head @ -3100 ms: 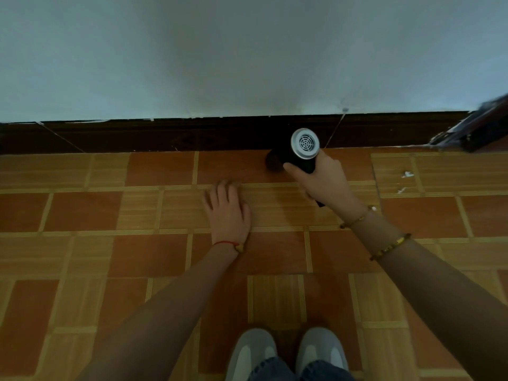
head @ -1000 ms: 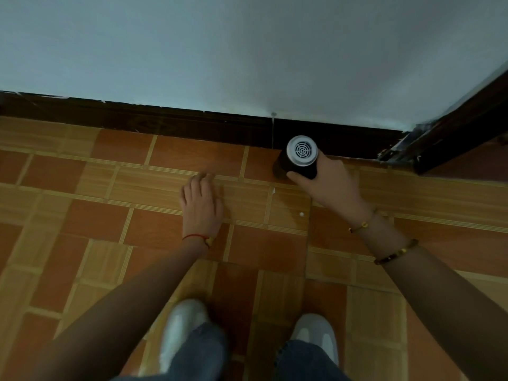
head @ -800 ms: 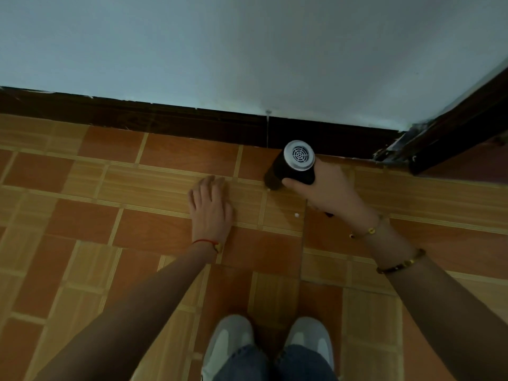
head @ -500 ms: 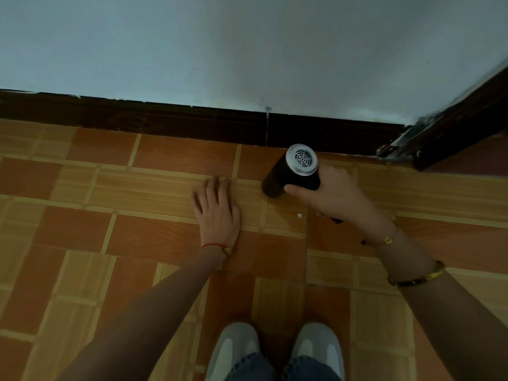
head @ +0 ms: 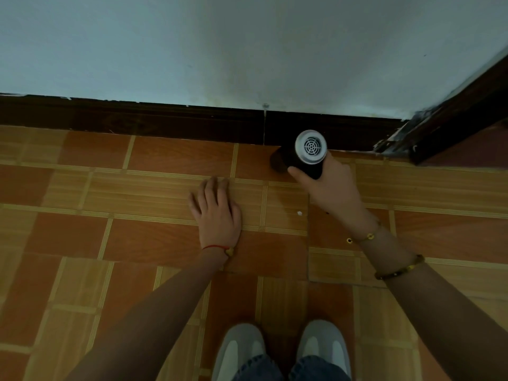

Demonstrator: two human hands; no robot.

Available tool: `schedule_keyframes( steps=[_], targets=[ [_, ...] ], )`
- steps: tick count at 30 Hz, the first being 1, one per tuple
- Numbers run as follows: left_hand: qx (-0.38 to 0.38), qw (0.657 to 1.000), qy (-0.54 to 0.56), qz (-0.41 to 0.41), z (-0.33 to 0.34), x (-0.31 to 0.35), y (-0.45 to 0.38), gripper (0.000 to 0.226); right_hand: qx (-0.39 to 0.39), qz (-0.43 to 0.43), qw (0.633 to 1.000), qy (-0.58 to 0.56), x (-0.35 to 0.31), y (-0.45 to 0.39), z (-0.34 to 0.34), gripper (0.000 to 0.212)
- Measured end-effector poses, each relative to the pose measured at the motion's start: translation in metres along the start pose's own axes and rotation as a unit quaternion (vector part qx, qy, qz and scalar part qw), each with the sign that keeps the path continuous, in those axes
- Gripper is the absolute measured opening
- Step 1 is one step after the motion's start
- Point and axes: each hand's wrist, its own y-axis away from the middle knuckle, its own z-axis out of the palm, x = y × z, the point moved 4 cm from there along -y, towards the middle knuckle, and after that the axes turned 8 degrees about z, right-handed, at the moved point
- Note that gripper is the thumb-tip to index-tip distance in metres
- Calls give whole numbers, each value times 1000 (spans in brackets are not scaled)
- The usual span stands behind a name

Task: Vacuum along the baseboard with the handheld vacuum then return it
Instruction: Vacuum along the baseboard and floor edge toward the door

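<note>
Handheld vacuum (head: pixel 302 158): black body with a pale grilled rear cap facing the camera; nose angled down and left to the floor, right at the foot of the baseboard.
Right hand (head: pixel 330 188): wrapped around the vacuum's handle, thumb along the near side of the body; two bead bracelets on the wrist and forearm.
Left hand (head: pixel 215 210): flat on the floor, palm down, fingers together and pointing toward the wall; a red string at the wrist. It holds nothing.
Gap between hands: a bare strip of tile, with one small white speck (head: pixel 299 213) just below the right hand.
Baseboard (head: pixel 165 121): dark band running the width of the view, with a vertical seam just left of the vacuum.
Corner: a second dark board (head: pixel 453 116) slants in from the right and meets the baseboard near the vacuum, its end scuffed and pale.
Open room: long clear run of floor (head: pixel 82 188) along the baseboard to the left; only a short stretch to the right before the corner.
Wall (head: pixel 247 50): plain pale surface above the baseboard.
Shoes (head: pixel 280 350): two pale toes at the bottom edge, well back from the wall.
</note>
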Motion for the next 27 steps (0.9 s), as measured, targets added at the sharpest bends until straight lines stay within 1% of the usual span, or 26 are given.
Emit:
schedule_keyframes(
  steps=[3,4,10,13,17,18,21,22,23,26,27],
  targets=[
    [2,1000,-3,-2,0,-1,0,50,-25,-18,1000,-3,-2,-4,6,66],
    [1,1000,-6,-2,0,-1,0,50,-22,-17,1000,-6,-1,-6,6,66],
    [2,1000,-8,3,0,-3,0,51,59,31,998,-4,29,-11,-28,64],
    [3,1000,-5,-2,0,-3,0,51,71,29,997,-5,40,-11,-34,65],
    [1,1000,-5,-1,0,-1,1,51,2,33,999,-22,33,-12,-25,65],
    [1,1000,-6,0,0,-1,1,51,-3,27,1000,-14,31,-11,-24,65],
    [1,1000,-10,1,0,-1,1,51,14,12,1000,20,31,-6,-30,67],
    [1,1000,-12,1,0,-2,1,50,5,15,1000,24,32,-3,-34,65],
    [2,1000,-13,1,1,-3,1,50,-18,26,999,23,33,0,-36,61],
    [0,1000,-13,0,3,-4,2,50,-132,64,989,24,37,12,-41,45],
    [-1,1000,-12,-1,3,-3,2,50,-149,68,986,26,38,16,-43,42]
  ],
)
